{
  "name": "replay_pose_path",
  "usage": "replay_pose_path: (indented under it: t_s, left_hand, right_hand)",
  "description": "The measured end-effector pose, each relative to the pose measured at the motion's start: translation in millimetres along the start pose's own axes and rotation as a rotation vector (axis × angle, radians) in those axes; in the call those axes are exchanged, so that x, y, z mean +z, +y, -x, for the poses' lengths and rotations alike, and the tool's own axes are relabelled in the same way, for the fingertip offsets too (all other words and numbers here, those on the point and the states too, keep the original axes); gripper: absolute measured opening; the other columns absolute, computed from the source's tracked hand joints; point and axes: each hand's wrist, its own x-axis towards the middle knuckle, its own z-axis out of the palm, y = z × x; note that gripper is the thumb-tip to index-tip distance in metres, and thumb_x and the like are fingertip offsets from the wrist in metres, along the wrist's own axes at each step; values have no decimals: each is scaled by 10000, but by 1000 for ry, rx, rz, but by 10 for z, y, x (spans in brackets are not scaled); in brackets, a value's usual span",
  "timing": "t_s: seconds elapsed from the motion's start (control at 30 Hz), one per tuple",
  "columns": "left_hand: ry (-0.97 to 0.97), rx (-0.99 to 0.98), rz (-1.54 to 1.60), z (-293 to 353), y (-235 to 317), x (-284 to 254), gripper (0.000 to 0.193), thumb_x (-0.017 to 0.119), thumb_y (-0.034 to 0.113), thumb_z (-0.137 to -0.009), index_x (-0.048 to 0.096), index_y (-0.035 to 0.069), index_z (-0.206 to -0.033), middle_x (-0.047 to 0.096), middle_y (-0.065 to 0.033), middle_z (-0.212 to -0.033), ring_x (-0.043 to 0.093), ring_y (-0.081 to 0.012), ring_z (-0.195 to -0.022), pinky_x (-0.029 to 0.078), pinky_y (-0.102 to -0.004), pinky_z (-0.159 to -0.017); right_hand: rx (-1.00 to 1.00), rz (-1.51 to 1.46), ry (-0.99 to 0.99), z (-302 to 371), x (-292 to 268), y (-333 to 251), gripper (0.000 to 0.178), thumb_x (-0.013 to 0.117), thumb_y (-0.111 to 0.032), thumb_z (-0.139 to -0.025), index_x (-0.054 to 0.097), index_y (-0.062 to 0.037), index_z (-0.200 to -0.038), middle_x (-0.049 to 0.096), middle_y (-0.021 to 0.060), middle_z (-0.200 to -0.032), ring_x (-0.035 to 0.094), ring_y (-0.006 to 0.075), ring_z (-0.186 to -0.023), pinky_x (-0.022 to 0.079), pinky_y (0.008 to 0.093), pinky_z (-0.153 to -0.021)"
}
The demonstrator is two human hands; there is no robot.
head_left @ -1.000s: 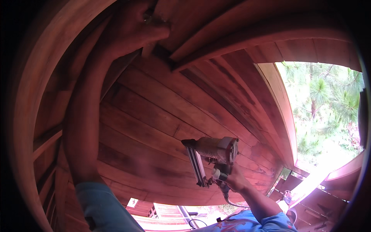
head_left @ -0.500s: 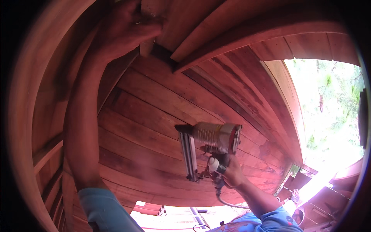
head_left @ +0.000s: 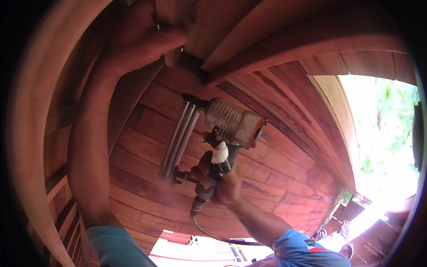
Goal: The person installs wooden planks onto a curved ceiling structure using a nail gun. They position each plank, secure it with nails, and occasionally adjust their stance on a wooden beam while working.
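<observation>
The left hand (head_left: pixel 142 38) presses its closed fingers on a wooden strip (head_left: pixel 178 26) against the plank ceiling (head_left: pixel 275 164). The right hand (head_left: pixel 220 180) is wrapped tight around the grip of a nail gun (head_left: pixel 222 127), a white bandage (head_left: pixel 219 153) on one finger. Compared with half a second ago, the gun sits higher, closer to the strip.
</observation>
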Motion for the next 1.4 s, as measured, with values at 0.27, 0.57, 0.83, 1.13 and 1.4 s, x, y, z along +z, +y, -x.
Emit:
replay_pose_path:
  t_s: [0.27,0.57,0.83,1.13,1.4]
  left_hand:
    - [172,-135,-224,134,87,99,401,731,139,-768,658,34,-1148,706,-69,-1012,673,-172,-929,530,-332,-836]
    - [280,-69,-336,99,201,131,432,713,153,-756,650,36,-1168,703,-121,-1066,675,-231,-1034,514,-360,-899]
    - [300,-75,-373,41,128,214,347,709,152,-735,641,28,-1053,700,-113,-962,694,-239,-914,528,-376,-821]
    - [269,-3,-560,14,-32,41,468,763,175,-703,642,24,-1130,689,-130,-1067,675,-268,-1037,521,-392,-909]
    - [147,-16,-336,-17,-173,-58,469,777,91,-741,624,29,-1180,686,-98,-1108,674,-229,-1036,542,-370,-891]
  right_hand:
    - [81,-77,-22,199,-300,84,574,652,-335,-934,412,-34,-1360,529,59,-756,530,172,-631,433,294,-513]
    - [-110,131,-222,549,36,-432,493,623,-297,-979,461,21,-1320,570,85,-876,557,162,-715,483,315,-652]
    - [-307,521,-284,682,234,-677,371,589,-285,-1006,531,24,-1203,583,89,-923,573,155,-751,489,303,-671]
    - [-452,669,-306,634,308,-741,300,556,-271,-1035,608,24,-1052,598,91,-971,592,144,-785,492,283,-680]
    - [-69,423,-189,592,-41,-572,215,630,-230,-999,576,-23,-978,560,48,-764,522,128,-587,408,282,-507]
